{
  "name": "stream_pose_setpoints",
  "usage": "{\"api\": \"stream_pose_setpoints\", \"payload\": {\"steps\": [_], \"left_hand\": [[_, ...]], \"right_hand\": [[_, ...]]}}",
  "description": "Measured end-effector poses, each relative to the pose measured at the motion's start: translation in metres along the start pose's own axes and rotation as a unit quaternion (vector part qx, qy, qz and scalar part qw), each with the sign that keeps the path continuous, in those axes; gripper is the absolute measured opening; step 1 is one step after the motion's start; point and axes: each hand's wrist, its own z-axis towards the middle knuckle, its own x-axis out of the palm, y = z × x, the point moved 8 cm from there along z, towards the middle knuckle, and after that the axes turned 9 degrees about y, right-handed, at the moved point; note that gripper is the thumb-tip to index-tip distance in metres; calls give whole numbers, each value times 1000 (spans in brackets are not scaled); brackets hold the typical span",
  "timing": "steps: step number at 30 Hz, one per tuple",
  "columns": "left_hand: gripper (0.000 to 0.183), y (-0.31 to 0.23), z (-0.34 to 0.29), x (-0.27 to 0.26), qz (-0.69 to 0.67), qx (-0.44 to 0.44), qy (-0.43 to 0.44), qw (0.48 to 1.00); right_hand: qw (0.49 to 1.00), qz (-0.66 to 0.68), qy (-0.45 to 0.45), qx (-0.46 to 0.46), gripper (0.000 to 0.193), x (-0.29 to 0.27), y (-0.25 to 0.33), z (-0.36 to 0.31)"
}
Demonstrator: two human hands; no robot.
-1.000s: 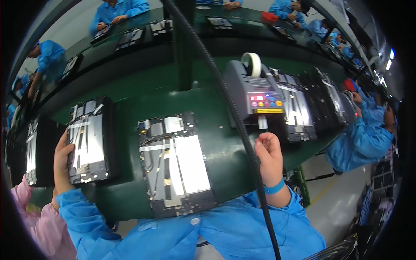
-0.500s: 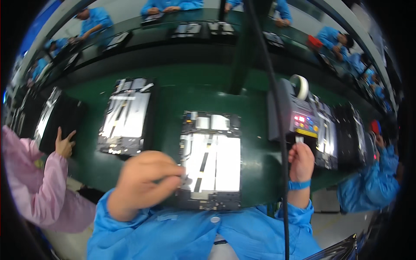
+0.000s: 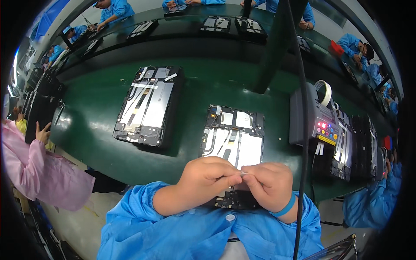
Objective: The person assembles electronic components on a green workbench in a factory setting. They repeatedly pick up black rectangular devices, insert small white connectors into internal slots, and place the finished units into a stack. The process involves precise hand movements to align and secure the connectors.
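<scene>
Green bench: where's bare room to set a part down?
Bare green bench lies left of the left-hand device stack, and between the opened device and grey tape dispenser, bar a scrap. Crowded: right of the dispenser, with device stacks.

The left hand (image 3: 210, 180) and right hand (image 3: 271, 184) meet over the near part of an opened flat device (image 3: 255, 149), a small pale strip (image 3: 243, 173) pinched between their fingertips. A device stack (image 3: 149, 108) stands to the left on the green table (image 3: 195, 86). A grey tape dispenser (image 3: 299, 123) stands to the right, white tape (image 3: 320, 149) protruding from its near side.
</scene>
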Motion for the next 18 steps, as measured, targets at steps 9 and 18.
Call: {"api": "stream_pose_setpoints", "payload": {"steps": [9,18], "left_hand": [[16,24,-1,-21,-41,-54,-32,997],[44,52,9,-52,272,-72,-93,955]], "right_hand": [[988,149,31,-9,33,9,-14,27],[997,67,14,38,33,22,-48,82]]}}
